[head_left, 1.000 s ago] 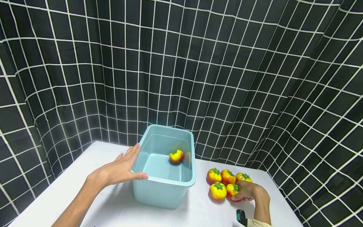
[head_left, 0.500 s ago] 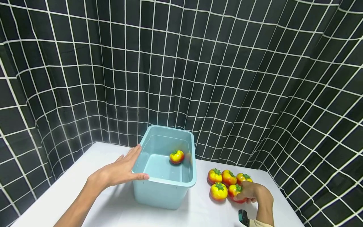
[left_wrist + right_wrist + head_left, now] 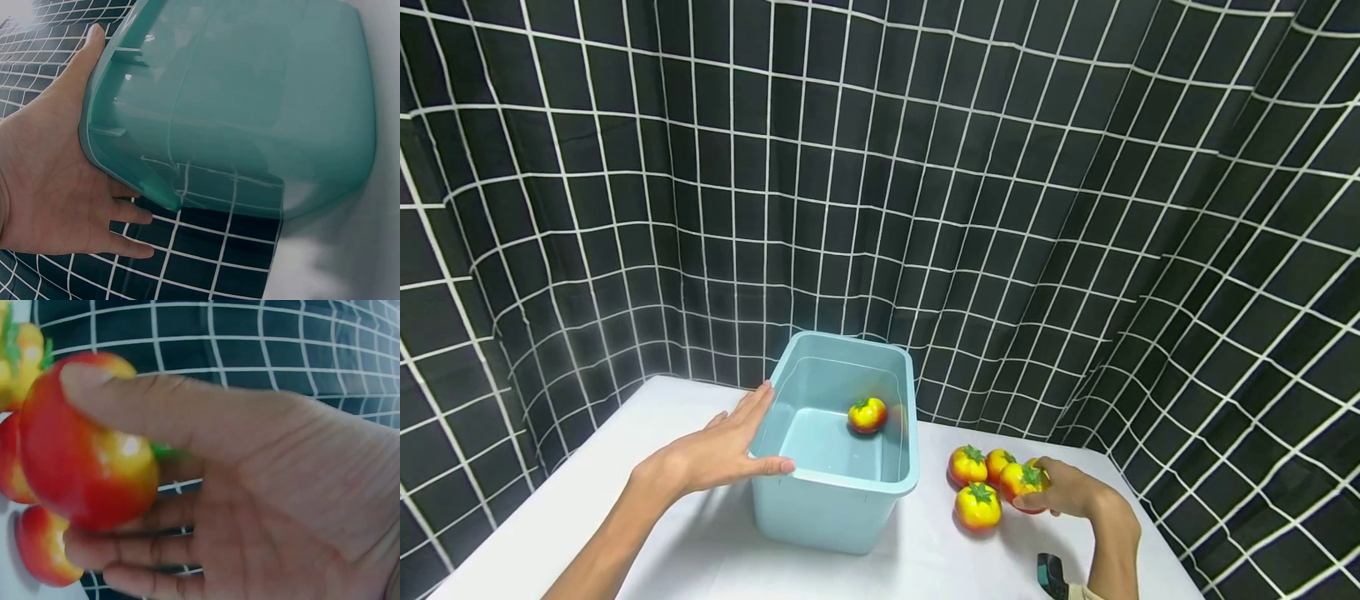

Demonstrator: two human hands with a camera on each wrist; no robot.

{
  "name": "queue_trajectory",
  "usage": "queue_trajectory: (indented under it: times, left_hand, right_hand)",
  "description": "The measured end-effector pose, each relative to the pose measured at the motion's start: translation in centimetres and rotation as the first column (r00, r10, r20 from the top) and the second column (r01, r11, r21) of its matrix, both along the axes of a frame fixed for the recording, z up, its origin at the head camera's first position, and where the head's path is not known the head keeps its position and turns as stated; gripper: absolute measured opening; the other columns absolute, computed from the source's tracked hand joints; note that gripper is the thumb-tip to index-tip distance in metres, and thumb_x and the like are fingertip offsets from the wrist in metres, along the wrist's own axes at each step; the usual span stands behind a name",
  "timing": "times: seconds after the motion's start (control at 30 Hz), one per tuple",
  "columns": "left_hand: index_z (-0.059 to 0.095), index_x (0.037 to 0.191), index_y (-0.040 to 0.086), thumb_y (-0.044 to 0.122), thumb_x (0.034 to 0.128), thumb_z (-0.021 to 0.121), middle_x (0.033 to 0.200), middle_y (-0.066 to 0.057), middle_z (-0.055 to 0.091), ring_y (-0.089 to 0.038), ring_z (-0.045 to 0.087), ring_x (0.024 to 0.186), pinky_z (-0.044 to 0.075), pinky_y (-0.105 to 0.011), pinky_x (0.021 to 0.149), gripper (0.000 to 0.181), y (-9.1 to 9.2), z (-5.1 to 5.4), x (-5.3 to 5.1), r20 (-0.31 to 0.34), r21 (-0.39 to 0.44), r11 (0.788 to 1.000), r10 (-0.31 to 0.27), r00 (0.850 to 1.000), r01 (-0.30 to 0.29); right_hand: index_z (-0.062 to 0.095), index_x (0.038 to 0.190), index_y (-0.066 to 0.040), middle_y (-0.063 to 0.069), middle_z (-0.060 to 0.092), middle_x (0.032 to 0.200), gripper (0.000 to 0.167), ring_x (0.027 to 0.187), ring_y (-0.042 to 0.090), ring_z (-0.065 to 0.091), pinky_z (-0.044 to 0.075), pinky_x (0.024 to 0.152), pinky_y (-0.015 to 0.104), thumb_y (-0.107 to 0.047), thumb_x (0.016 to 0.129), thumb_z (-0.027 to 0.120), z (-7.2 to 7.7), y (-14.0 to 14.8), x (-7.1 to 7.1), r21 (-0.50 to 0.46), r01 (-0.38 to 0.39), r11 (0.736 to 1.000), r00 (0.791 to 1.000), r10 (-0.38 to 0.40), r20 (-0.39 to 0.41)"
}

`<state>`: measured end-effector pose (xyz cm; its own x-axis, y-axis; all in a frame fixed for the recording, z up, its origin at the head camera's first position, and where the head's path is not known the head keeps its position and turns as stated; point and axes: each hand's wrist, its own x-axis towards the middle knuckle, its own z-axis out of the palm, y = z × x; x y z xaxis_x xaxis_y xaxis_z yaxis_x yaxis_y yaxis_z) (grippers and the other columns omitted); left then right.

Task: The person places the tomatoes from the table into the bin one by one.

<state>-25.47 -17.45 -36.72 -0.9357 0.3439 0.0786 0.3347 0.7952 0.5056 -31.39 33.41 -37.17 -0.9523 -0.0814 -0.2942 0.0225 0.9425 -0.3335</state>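
My right hand (image 3: 1071,490) grips a red-and-yellow tomato (image 3: 94,456) with a green leafy top, thumb on one side and fingers on the other. In the head view this tomato is lifted slightly over the others, partly covering two of them. My left hand (image 3: 715,450) lies against the near left corner of a light blue plastic bin (image 3: 827,521), thumb along the front rim and straight fingers at the left rim. In the left wrist view the palm faces the bin's corner. One tomato (image 3: 867,415) sits inside the bin, towards its right wall.
Several more tomatoes cluster on the white table (image 3: 940,567), including one at the front (image 3: 977,507) and one at the back left (image 3: 967,465). A black cloth (image 3: 880,167) with white grid lines hangs behind and at both sides.
My right hand has raised the front right tomato off the table and shifted it slightly back. My left hand and the bin stay in place.
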Motion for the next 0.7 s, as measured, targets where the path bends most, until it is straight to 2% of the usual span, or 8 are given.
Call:
queue_trajectory:
  times: [0.1, 0.17, 0.37, 0.7]
  left_hand:
    - [0.006, 0.168, 0.003, 0.077, 0.0898, 0.060, 0.178, -0.014, -0.001, -0.038, 0.005, 0.166, 0.015, -0.071, 0.128, 0.121, 0.0, -0.1, -0.1, -0.002, -0.003, 1.000, -0.001, 1.000, 0.001]
    - [0.006, 0.168, 0.003, 0.077, 0.0899, 0.060, 0.178, -0.014, -0.001, -0.038, 0.005, 0.166, 0.015, -0.071, 0.128, 0.121, 0.0, -0.1, -0.2, -0.003, -0.005, 1.000, -0.002, 1.000, 0.002]
    - [0.006, 0.168, 0.002, 0.076, 0.0908, 0.060, 0.178, -0.014, -0.001, -0.038, 0.005, 0.165, 0.015, -0.071, 0.128, 0.120, 0.0, -0.1, -0.2, -0.003, -0.004, 1.000, -0.002, 1.000, 0.002]
    - [0.007, 0.168, 0.003, 0.077, 0.0912, 0.059, 0.178, -0.014, 0.000, -0.039, 0.006, 0.165, 0.018, -0.070, 0.128, 0.119, -0.1, -0.2, -0.1, -0.008, -0.009, 1.000, 0.001, 1.000, -0.001]
  right_hand:
    - [0.053, 0.142, 0.006, 0.013, 0.070, 0.118, 0.082, 0.101, 0.025, 0.063, 0.057, 0.096, 0.063, -0.046, 0.086, 0.083, 0.5, -0.4, 0.1, -0.053, -0.042, 0.998, 0.997, 0.039, -0.071]
    - [0.053, 0.143, 0.003, 0.012, 0.069, 0.121, 0.081, 0.104, 0.024, 0.062, 0.058, 0.096, 0.059, -0.043, 0.085, 0.085, 0.8, -0.6, 0.2, -0.081, -0.057, 0.995, 0.993, 0.048, -0.111]
    - [0.050, 0.145, 0.000, 0.011, 0.068, 0.122, 0.083, 0.105, 0.021, 0.062, 0.061, 0.096, 0.053, -0.042, 0.083, 0.087, 1.6, -1.4, 0.5, -0.146, -0.118, 0.982, 0.977, 0.089, -0.193]
    - [0.049, 0.144, -0.003, 0.011, 0.068, 0.119, 0.081, 0.104, 0.021, 0.064, 0.064, 0.093, 0.045, -0.042, 0.084, 0.087, 2.7, -3.1, 1.3, -0.207, -0.231, 0.951, 0.928, 0.151, -0.341]
